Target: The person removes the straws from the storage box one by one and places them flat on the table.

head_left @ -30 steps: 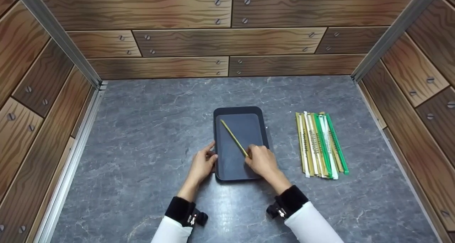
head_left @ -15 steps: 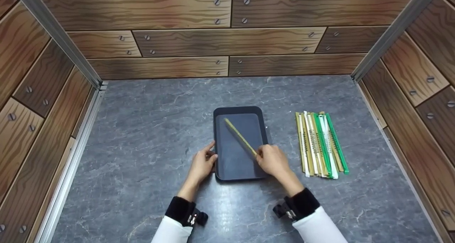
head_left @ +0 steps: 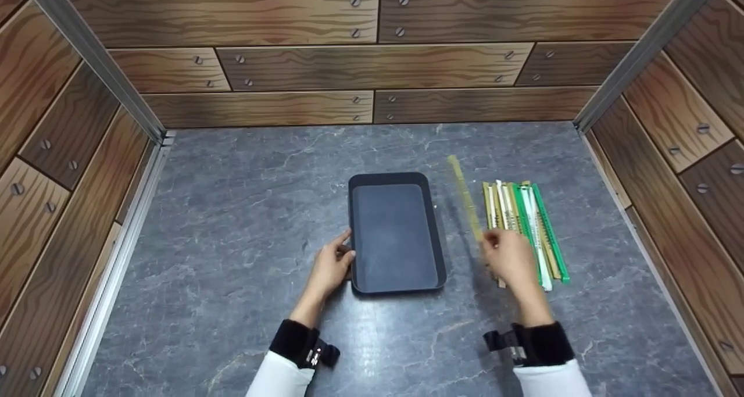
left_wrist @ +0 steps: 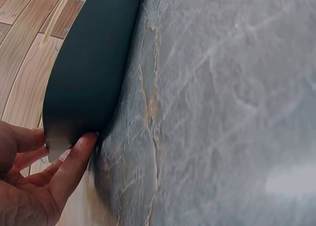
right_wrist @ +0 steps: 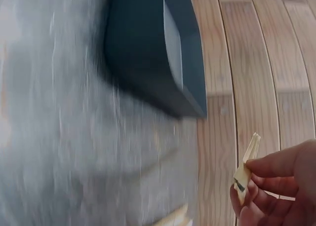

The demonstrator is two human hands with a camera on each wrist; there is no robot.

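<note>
In the head view a dark, empty rectangular tray [head_left: 396,234] lies on the grey marbled table. My left hand [head_left: 329,269] rests against its left wall; close up, the fingertips [left_wrist: 79,149] touch the outside of that wall. To the tray's right, my right hand [head_left: 512,260] pinches one end of a yellow wrapped straw [head_left: 464,193], which is blurred and slants up and away to the left. The right wrist view shows the crumpled end of that straw's wrapper [right_wrist: 248,161] between thumb and fingers. Behind this hand lies a bundle of wrapped straws [head_left: 540,228], partly covered by it.
Wood-patterned panels [head_left: 302,68] wall the table at the back and both sides. Metal rails [head_left: 645,54] run along the corners. Bare marbled tabletop [head_left: 250,193] stretches left of the tray.
My right hand has moved right, carrying the yellow wrapped straw from over the tray to beside the bundle. The left hand and tray have stayed put.
</note>
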